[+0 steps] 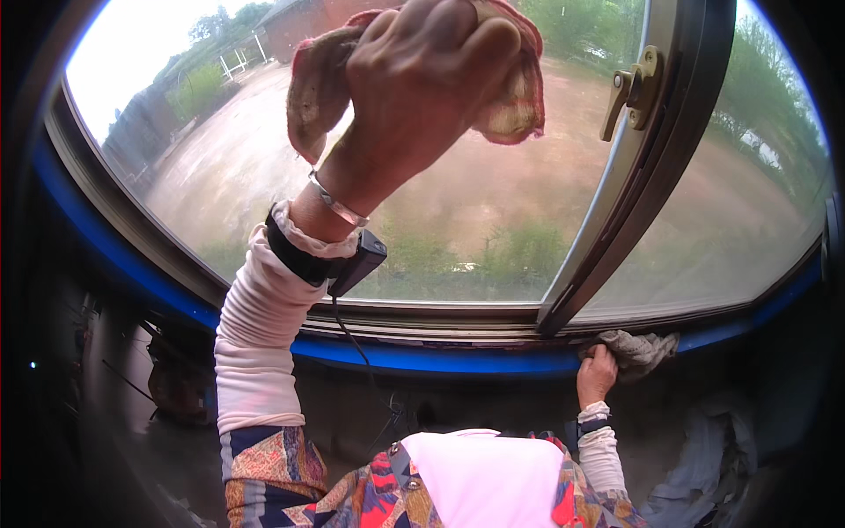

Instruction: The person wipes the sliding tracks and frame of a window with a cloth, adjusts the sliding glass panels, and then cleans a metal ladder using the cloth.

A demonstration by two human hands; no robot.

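My left hand (422, 86) is raised in front of the window, its fingers closed over a beige cloth with a pink edge (511, 112). Parts of that cloth hang out on both sides of the fist, close to the window glass (455, 198); whether it touches the pane I cannot tell. Lower down at the right, my right hand (597, 371) grips a crumpled grey rag (639, 351) at the blue window sill (449, 360). The rag lies against the sill just below the frame.
A dark window mullion (634, 198) carries a brass-coloured handle (624, 99) that juts inward. From the device strapped to my left wrist (360, 261) a black cable (350, 333) hangs over the sill. Whitish crumpled material (706, 462) lies at the lower right.
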